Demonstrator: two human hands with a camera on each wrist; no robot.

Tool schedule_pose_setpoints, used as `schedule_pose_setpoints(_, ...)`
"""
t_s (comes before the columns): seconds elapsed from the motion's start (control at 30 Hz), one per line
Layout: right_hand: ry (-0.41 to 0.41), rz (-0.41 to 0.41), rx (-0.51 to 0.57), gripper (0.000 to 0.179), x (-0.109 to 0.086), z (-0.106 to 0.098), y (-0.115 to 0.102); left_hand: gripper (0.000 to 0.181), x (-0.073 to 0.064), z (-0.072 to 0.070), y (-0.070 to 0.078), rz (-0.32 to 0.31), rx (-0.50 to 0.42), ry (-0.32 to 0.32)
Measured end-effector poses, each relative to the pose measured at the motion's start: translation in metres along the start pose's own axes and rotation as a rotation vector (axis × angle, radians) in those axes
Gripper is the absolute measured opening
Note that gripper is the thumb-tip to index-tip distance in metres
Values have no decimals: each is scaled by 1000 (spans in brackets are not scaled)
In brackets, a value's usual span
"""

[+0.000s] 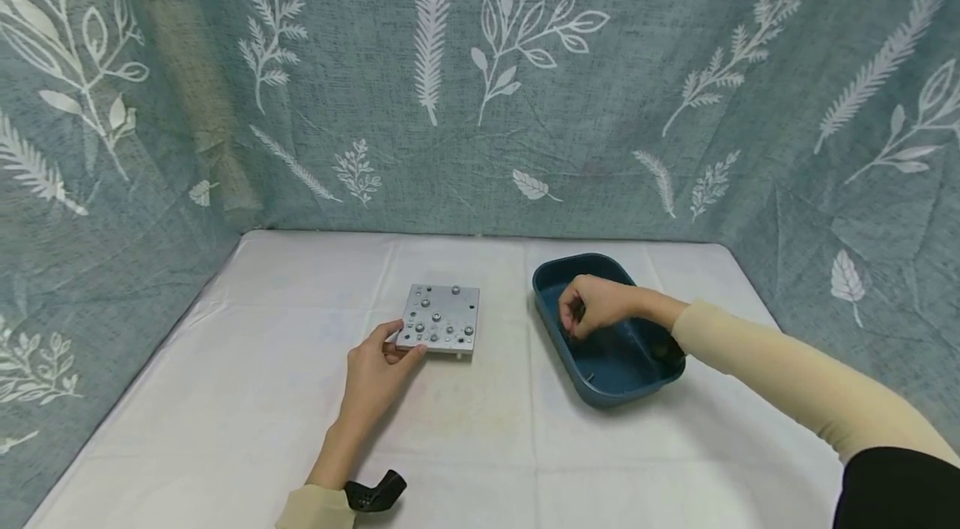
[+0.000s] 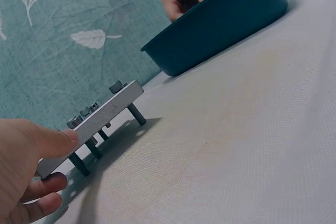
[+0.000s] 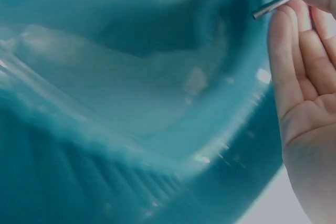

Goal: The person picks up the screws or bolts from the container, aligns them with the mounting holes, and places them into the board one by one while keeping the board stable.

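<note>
My left hand grips the near left corner of a silver metal plate, thumb on its near edge and fingers beneath. Several screws sit in the plate's holes, heads up. Their threaded shafts stick out underneath in the left wrist view. My right hand is inside the blue plastic bin, to the right of the plate. Between thumb and fingertips it pinches a small threaded screw, whose head end is hidden by the fingers.
A small metal piece lies at the near end of the bin. White cloth covers the table, and a blue-green leaf-patterned curtain hangs behind it and on both sides.
</note>
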State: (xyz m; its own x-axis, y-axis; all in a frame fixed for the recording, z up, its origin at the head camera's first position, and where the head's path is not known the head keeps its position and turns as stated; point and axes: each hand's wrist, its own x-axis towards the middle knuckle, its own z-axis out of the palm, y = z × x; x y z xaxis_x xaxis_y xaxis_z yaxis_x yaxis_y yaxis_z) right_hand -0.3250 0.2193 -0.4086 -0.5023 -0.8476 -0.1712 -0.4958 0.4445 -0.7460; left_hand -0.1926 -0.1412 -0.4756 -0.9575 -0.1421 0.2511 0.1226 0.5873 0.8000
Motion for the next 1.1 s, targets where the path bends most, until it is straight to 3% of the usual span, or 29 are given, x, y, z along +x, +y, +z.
schedule_pose_setpoints(0.13,147,-1,87,8,-12,-17,-24,57,0,0,0,2,-1,2)
schedule_pose_setpoints(0.3,391,-1,177,8,-20,-26,-57,56,-2,1,2,1,-1,8)
schedule_pose_setpoints(0.47,626,-8,250,8,-6,-5,-86,56,-2,1,2,3,2,10)
schedule_pose_setpoints(0.57,729,-12,384,8,10,19,-101,57,-1,0,1,4,6,12)
schedule_pose_setpoints(0.73,821,-35,584,7,43,64,-108,57,0,1,0,9,5,18)
schedule_pose_setpoints(0.9,871,-31,607,7,69,93,-100,57,0,2,0,16,10,21)
schedule_pose_setpoints(1.1,894,-3,617,8,84,111,-82,56,1,2,-2,30,18,28)
